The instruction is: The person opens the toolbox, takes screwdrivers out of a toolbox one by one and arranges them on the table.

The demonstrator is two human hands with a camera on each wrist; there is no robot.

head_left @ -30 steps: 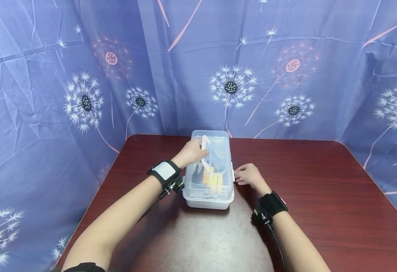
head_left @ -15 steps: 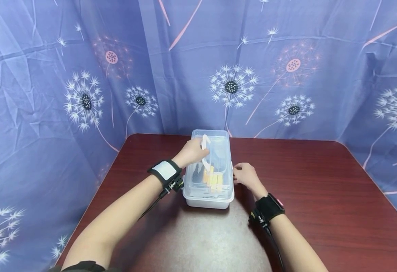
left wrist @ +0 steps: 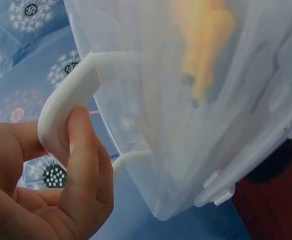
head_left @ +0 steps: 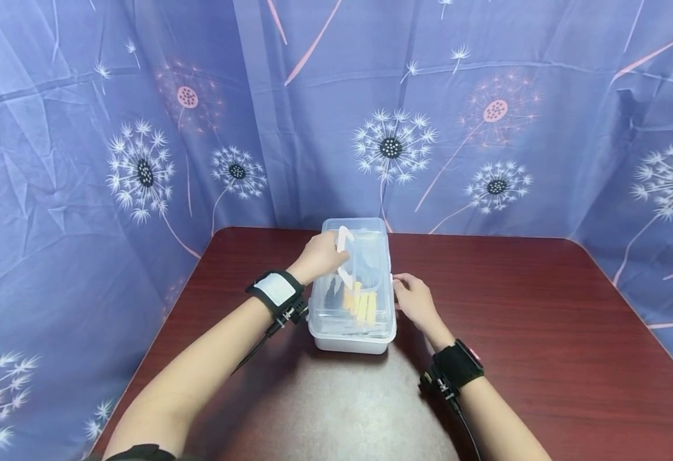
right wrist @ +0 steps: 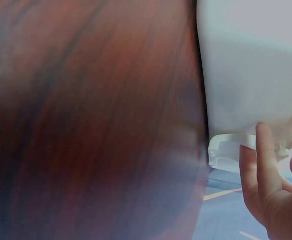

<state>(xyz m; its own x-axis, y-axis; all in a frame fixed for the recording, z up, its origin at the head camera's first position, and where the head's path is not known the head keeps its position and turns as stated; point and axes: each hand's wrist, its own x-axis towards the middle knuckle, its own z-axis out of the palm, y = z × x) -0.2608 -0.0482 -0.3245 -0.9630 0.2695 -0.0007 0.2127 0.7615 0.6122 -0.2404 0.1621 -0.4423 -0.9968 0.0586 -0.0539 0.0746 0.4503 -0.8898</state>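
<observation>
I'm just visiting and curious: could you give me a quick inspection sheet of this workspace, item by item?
Surface: dark red wooden table, glossy.
Job's things: clear plastic box with lid on; white handle on top; yellow items inside.
Clutter: nothing seen.
Hands: left hand grips the white handle; right hand touches the white latch on the box's right side with its fingers.
Cables: thin black cables run from both wrist bands along the forearms.
Surroundings: blue dandelion-print cloth behind and beside the table.

The clear plastic lidded box [head_left: 352, 288] blurs whatever the orange sticks [head_left: 359, 305] inside are; the right hand [right wrist: 270, 187] is cut off at the wrist view's edge.
</observation>
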